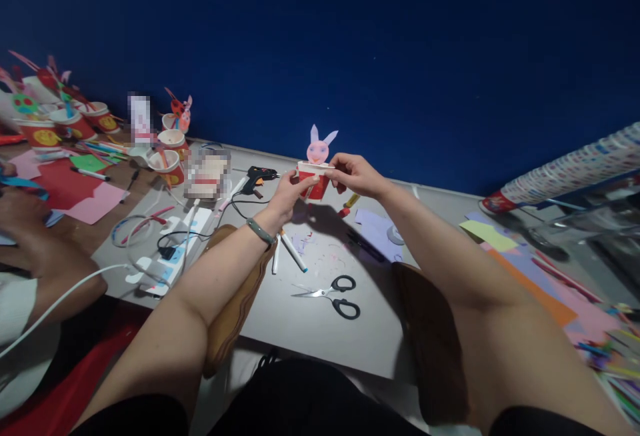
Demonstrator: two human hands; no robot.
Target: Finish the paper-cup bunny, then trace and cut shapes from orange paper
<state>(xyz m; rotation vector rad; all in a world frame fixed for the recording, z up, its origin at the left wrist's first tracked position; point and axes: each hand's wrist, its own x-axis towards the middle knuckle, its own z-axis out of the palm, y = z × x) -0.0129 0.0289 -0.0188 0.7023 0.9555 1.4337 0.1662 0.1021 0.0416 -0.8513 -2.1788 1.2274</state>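
Note:
Between my two hands, above the far part of the grey table (295, 309), is a red paper cup (319, 191) with a white rim. A pink paper rabbit head (318, 152) with two upright ears stands up from the cup. My left hand (291, 195) grips the cup's left side, thumb across its front. Pinched at the right of the rim are the fingers of my right hand (354, 175). Black-handled scissors (330, 295) lie nearer to me with their blades apart. A marker (294, 251) lies beside my left wrist.
Left of my arm are a black glue gun (260, 179) and a white power strip (173, 259) with cables. A co-worker's arm (55, 249) rests by coloured paper and decorated cups (40, 133). At right lies a long stack of paper cups (570, 163) near orange paper (533, 286).

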